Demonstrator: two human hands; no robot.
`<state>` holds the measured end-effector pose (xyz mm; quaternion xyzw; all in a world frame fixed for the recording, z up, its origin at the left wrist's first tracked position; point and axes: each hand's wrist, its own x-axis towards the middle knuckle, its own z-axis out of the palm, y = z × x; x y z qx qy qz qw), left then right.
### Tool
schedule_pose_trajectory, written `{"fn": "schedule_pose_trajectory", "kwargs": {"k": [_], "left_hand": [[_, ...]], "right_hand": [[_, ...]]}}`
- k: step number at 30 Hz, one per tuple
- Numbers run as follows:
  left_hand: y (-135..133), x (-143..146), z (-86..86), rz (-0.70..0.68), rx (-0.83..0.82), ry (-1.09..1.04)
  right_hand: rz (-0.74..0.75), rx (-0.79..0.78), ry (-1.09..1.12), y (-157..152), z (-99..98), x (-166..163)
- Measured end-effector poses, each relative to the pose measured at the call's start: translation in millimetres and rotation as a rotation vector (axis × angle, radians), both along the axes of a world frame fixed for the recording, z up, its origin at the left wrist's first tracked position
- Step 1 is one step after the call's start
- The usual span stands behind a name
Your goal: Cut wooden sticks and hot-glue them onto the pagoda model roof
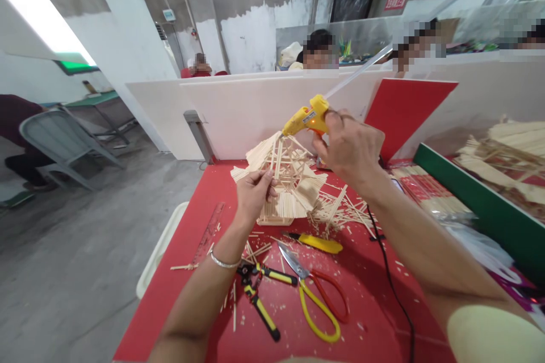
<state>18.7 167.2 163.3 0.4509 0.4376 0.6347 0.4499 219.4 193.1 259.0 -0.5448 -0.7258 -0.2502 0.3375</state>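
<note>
My right hand is wrapped round a yellow hot glue gun, with a long clear glue stick sticking out of its back. The gun's nozzle points down at the top of a model building made of thin wooden sticks, with fanned stick roofs. On the model's near left side, my left hand pinches a thin wooden stick between thumb and fingers. Whether the nozzle touches the wood I cannot tell.
On the red table lie scissors, pliers, a yellow utility knife, a clear ruler and loose sticks. A black cord runs down the right. Bundled sticks lie beside a green board. White partitions stand behind.
</note>
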Motion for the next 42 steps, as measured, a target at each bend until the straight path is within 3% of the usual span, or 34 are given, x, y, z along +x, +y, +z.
{"fn": "schedule_pose_trajectory", "kwargs": {"k": [8, 35, 42], "left_hand": [[4, 0, -3.2, -0.003, 0.013, 0.015], [0, 0, 2.3, -0.007, -0.007, 0.026], [0, -1, -1.5, 0.014, 0.014, -0.02]], "right_hand": [[-0.122, -0.059, -0.13, -11, 7.7, -6], [-0.078, -0.024, -0.114, -5, 5.0, -6], [-0.116, -0.036, -0.133, -18, 5.6, -3]]}}
